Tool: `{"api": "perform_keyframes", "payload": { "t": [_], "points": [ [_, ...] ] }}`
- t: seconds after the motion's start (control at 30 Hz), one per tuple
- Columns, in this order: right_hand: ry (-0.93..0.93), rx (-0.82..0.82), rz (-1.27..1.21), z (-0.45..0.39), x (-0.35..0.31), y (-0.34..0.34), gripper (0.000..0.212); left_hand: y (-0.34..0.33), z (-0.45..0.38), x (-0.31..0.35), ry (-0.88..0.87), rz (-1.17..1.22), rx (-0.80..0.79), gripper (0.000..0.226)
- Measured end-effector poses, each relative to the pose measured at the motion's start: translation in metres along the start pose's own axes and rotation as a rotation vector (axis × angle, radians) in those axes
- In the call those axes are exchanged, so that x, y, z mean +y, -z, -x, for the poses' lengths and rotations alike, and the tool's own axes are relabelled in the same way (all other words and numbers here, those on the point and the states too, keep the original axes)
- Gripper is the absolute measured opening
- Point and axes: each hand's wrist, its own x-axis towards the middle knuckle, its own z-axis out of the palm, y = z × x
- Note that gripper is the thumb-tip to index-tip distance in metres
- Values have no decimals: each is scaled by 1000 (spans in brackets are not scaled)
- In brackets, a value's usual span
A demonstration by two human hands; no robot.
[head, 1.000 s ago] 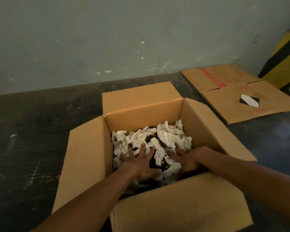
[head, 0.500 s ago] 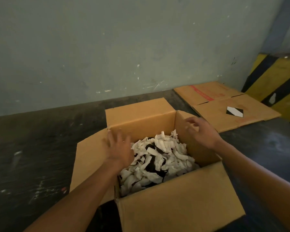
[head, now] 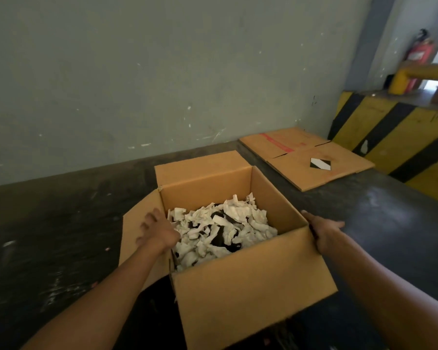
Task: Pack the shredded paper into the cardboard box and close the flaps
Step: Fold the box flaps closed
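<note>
An open cardboard box (head: pixel 250 294) stands on the dark floor in front of me. White shredded paper (head: pixel 220 228) fills its lower part, with dark gaps showing between the strips. The far flap (head: pixel 200 168) and the left flap (head: pixel 134 223) are folded outward. My left hand (head: pixel 157 231) hovers with spread fingers over the fold of the left flap, slightly blurred. My right hand (head: pixel 324 231) lies on the box's right rim, fingers stretched outward. The right flap is hidden under that hand and arm.
A flattened cardboard sheet (head: pixel 314 157) with a red stripe and a black-and-white label lies on the floor at the back right. Behind it stands a yellow-and-black striped barrier (head: pixel 402 137). A red fire extinguisher (head: pixel 417 51) is at the far right. A grey wall (head: pixel 162 72) closes the back.
Both hands have come out of the shredded paper and moved apart to the box's sides. The right flap has gone down outward under my right hand. My view has lifted.
</note>
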Motion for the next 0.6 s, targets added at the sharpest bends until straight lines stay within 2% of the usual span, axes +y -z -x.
{"api": "perform_keyframes", "payload": {
  "t": [0.07, 0.13, 0.17, 0.23, 0.27, 0.37, 0.43, 0.5, 0.6],
  "points": [
    [-14, 56, -148, 1, 11, 1, 127, 1, 0, -8, -19, -25, -3, 101],
    [-58, -8, -262, 2, 25, 4, 126, 5, -3, -16, -41, -52, -10, 98],
    [-77, -78, -320, 2, 32, 5, 108, 8, -5, -18, -58, -72, -16, 97],
    [-81, -113, -442, 4, 40, 6, 42, 16, -7, -21, -96, -85, -39, 95],
    [-76, -108, -480, 11, 42, 5, 29, 20, -7, -21, -114, -80, -56, 94],
    [47, -114, -596, 43, 40, -3, 32, 27, -9, -24, -154, -98, -61, 91],
    [219, -159, -560, 72, 40, -10, 30, 30, -9, -26, -173, -128, -43, 90],
    [442, -143, -382, 93, 45, -17, 29, 33, -9, -29, -201, -134, -29, 90],
    [818, -160, 29, 116, 58, -21, 35, 37, -9, -36, -238, -83, -41, 93]
  ]
}}
